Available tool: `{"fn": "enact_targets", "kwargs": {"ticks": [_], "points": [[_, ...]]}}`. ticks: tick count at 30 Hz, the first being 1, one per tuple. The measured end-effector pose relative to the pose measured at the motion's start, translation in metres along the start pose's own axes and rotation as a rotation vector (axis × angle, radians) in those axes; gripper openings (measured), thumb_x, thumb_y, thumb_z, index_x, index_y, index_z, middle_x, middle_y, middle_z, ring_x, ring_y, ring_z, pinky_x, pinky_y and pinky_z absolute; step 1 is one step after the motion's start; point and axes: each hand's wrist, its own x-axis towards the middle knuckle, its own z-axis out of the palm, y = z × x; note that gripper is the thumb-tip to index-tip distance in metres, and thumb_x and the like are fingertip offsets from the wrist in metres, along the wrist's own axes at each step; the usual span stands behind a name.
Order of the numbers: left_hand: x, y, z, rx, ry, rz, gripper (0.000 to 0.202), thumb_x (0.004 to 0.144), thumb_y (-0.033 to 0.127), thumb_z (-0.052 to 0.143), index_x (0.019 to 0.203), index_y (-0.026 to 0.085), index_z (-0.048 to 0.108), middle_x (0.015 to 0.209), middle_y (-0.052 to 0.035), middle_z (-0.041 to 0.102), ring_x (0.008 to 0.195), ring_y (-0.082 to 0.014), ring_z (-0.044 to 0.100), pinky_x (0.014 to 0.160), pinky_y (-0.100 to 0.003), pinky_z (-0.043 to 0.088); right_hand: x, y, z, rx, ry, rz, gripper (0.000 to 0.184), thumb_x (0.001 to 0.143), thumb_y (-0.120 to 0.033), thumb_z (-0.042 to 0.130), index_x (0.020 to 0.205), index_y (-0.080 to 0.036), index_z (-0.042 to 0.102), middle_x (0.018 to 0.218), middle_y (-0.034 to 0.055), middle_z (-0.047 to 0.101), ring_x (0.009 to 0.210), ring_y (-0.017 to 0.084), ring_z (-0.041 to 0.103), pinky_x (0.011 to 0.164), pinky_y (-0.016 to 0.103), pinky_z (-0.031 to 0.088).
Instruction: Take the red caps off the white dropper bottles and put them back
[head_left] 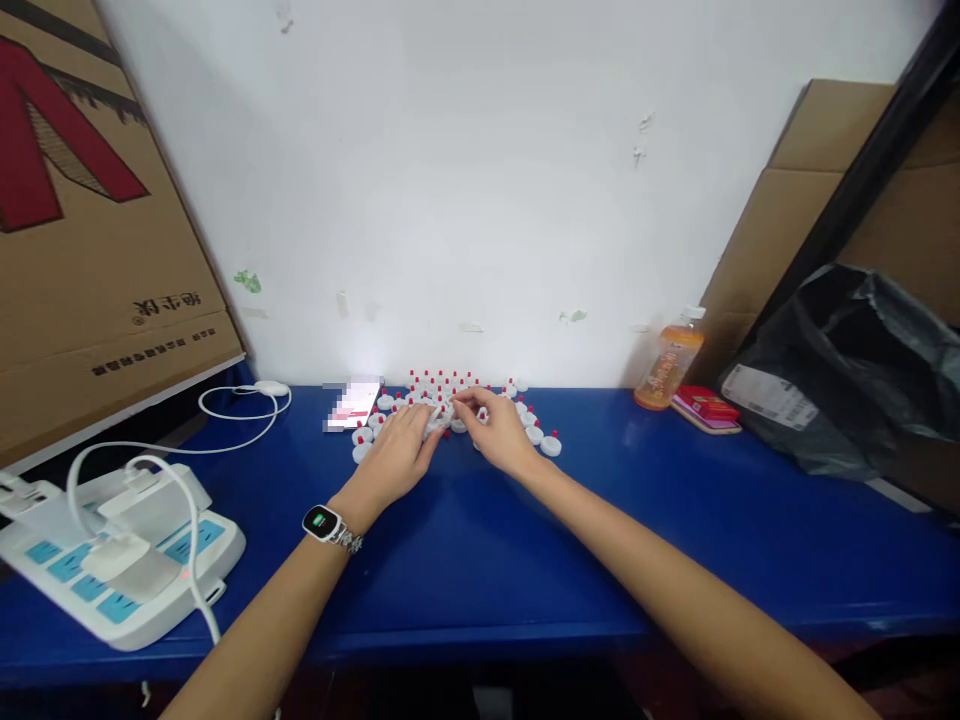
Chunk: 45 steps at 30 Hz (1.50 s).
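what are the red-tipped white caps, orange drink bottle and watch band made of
The caps look like smooth plastic, pale and perhaps slightly translucent, though small in view. The bottle is probably clear, glossy plastic: the orange drink shows through. The band seems polished metal, from its silvery shine.

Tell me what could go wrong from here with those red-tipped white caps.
The red-tipped white caps sit close together around the left hand and right hand, so a stray finger might topple some. The phone lies beside them and could get nudged. The white cable loops near the left forearm and may snag.
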Motion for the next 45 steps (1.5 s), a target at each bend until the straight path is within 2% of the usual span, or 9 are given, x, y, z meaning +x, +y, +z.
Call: {"fn": "enact_targets", "kwargs": {"ticks": [4,7,22,26,29,32,35,40,45], "points": [[-0.007,-0.003,-0.006,-0.078,0.033,-0.091,0.027,0.100,0.039,0.036,0.106,0.019,0.053,0.101,-0.0101,0.062,0.098,-0.0267,0.059,0.090,-0.043,0.047,-0.006,0.007,0.010,-0.563,-0.119,-0.175,0.017,0.092,-0.030,0.058,0.094,-0.018,0.070,0.104,0.0123,0.068,0.106,0.029,0.052,0.094,0.046,0.034],[-0.008,-0.004,-0.006,-0.150,0.018,-0.126,0.027,0.100,0.040,0.035,0.104,0.020,0.052,0.102,-0.0094,0.062,0.098,-0.0252,0.060,0.088,-0.042,0.048,-0.004,0.009,0.018,-0.755,-0.198,-0.216,0.022,0.091,-0.034,0.060,0.098,-0.016,0.071,0.111,0.0161,0.063,0.109,0.032,0.048,0.093,0.047,0.034],[-0.008,-0.006,-0.002,-0.187,-0.018,-0.138,0.028,0.100,0.041,0.036,0.109,0.019,0.052,0.110,-0.0112,0.062,0.104,-0.0256,0.058,0.094,-0.044,0.047,-0.001,0.011,0.026,-0.759,-0.235,-0.175,0.020,0.093,-0.031,0.057,0.098,-0.016,0.068,0.110,0.0156,0.063,0.106,0.031,0.049,0.091,0.045,0.034],[-0.008,-0.007,-0.003,-0.195,-0.034,-0.152,0.028,0.100,0.041,0.037,0.106,0.019,0.052,0.105,-0.0103,0.062,0.101,-0.0253,0.058,0.090,-0.042,0.048,-0.009,0.009,0.012,-0.614,-0.228,-0.225,0.011,0.091,-0.022,0.057,0.096,-0.017,0.066,0.103,0.0128,0.066,0.105,0.028,0.052,0.092,0.044,0.035],[-0.008,-0.004,-0.004,-0.209,-0.019,-0.151,0.029,0.100,0.042,0.036,0.107,0.019,0.053,0.106,-0.0104,0.062,0.101,-0.0251,0.058,0.088,-0.041,0.048,-0.014,0.012,0.001,-0.266,-0.141,-0.135,0.008,0.090,-0.019,0.056,0.093,-0.019,0.064,0.094,0.0068,0.069,0.094,0.021,0.060,0.090,0.039,0.040],[-0.009,0.003,-0.005,-0.211,-0.027,-0.128,0.029,0.100,0.043,0.036,0.106,0.020,0.054,0.104,-0.0097,0.062,0.098,-0.0248,0.058,0.087,-0.041,0.048,-0.017,0.017,-0.004,0.186,-0.040,0.046,0.012,0.089,-0.029,0.059,0.093,-0.019,0.062,0.088,0.0043,0.070,0.081,0.017,0.064,0.077,0.031,0.047],[-0.010,0.011,-0.004,-0.204,-0.049,-0.072,0.027,0.101,0.040,0.035,0.105,0.021,0.053,0.101,-0.0086,0.061,0.096,-0.0239,0.058,0.087,-0.041,0.048,-0.020,0.020,-0.003,0.470,-0.002,0.138,0.024,0.084,-0.042,0.066,0.090,-0.019,0.064,0.083,0.0040,0.070,0.077,0.016,0.064,0.072,0.029,0.049],[-0.011,0.019,-0.001,-0.142,-0.082,0.005,0.024,0.102,0.035,0.033,0.105,0.020,0.052,0.099,-0.0085,0.060,0.095,-0.0239,0.056,0.085,-0.040,0.047,-0.023,0.013,0.002,0.658,-0.066,0.183,0.034,0.076,-0.052,0.072,0.087,-0.020,0.067,0.079,0.0018,0.068,0.072,0.015,0.061,0.068,0.028,0.049],[-0.012,0.022,0.002,-0.109,-0.101,0.037,0.021,0.102,0.033,0.034,0.105,0.020,0.051,0.099,-0.0081,0.059,0.095,-0.0239,0.056,0.085,-0.040,0.047,-0.025,0.008,0.008,0.672,-0.042,0.175,0.033,0.078,-0.051,0.070,0.089,-0.020,0.068,0.081,0.0026,0.069,0.072,0.015,0.062,0.069,0.028,0.050]]}}
